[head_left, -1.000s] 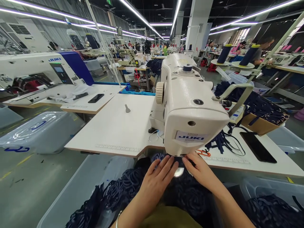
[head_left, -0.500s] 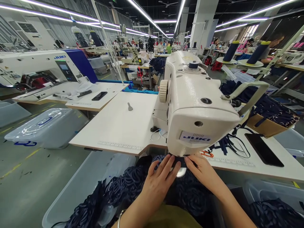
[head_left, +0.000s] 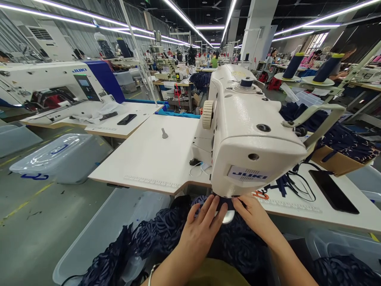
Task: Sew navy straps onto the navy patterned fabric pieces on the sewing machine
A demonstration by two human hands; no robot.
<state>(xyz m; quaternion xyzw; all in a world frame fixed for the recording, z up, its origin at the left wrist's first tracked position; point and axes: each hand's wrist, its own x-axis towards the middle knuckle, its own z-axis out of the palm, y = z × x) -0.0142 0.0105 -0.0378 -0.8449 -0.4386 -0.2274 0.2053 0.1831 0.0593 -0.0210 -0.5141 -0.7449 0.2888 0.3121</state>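
A white sewing machine (head_left: pixel 248 157) marked JUKI stands in front of me, its head hiding the needle area. Under the head lies a small piece of dark navy fabric (head_left: pixel 229 204). My left hand (head_left: pixel 201 222) rests its outstretched, spread fingers on the fabric's left side. On the other side, my right hand (head_left: pixel 251 212) has its fingertips closed at the fabric's edge; the grip is partly hidden beneath the head. A rounded white plate (head_left: pixel 228 217) shows just below the fabric. Bundles of navy strips (head_left: pixel 166 226) lie below both hands.
A grey metal piece (head_left: pixel 164 134) lies on the white table (head_left: pixel 149 155). Right of the machine are orange-handled scissors (head_left: pixel 260 195), loose dark strips (head_left: pixel 282 186) and a black phone (head_left: pixel 333 190). A clear bin (head_left: pixel 80 246) sits below the table; a lidded bin (head_left: pixel 62 159) stands left.
The view has shifted slightly, so the machine and table appear a little further right. Both hands keep nearly the same pose at the fabric.
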